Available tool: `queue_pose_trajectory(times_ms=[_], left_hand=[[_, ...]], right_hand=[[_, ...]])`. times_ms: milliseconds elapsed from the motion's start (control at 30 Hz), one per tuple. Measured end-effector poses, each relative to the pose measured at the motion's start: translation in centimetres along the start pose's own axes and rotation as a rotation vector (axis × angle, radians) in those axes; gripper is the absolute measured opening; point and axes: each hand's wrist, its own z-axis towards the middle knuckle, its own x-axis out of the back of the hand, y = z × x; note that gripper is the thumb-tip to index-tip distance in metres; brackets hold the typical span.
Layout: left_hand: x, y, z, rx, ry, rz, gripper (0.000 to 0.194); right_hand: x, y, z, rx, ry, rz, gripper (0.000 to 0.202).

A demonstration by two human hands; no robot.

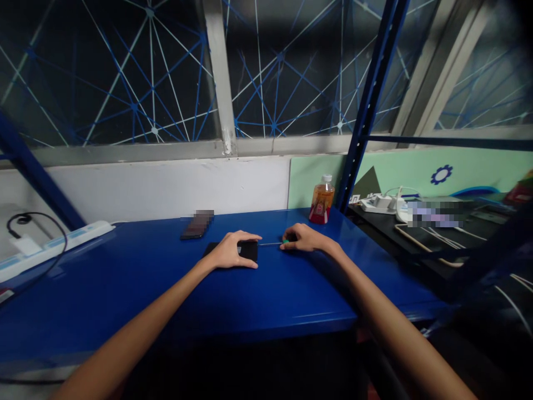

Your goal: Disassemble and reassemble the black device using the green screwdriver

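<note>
Blue tabletop (291, 294) below dark, line-patterned windows (166, 72). On it lies a flat black case (249, 250); the left hand (227, 251), set wide, clasps its near and far edges. Right of the case, the right hand (306, 238) pinches a green-handled tool (270, 244), long axis left to right, thin shaft pointing left at the case; I cannot tell whether they touch. Beyond the case: a dark phone (199, 226), leftward; an upright bottle (321, 201), rightward.
</note>
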Motion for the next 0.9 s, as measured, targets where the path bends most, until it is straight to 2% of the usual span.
queue_pose_trajectory(times_ms=[367,667,900], left_hand=[[-0.19,-0.24,0.13,0.013,-0.017,-0.023,0.070],[-0.05,-0.12,0.15,0.035,-0.022,-0.044,0.073],[-0.03,-0.01,0.14,0.039,-0.024,-0.048,0.073]], right_hand=[[-0.24,0.35,-0.26,-0.003,-0.029,0.251,0.047],[-0.63,0.52,0.33,-0.046,0.057,0.143,0.056],[-0.42,0.55,0.17,-0.073,-0.008,0.166,0.055]])
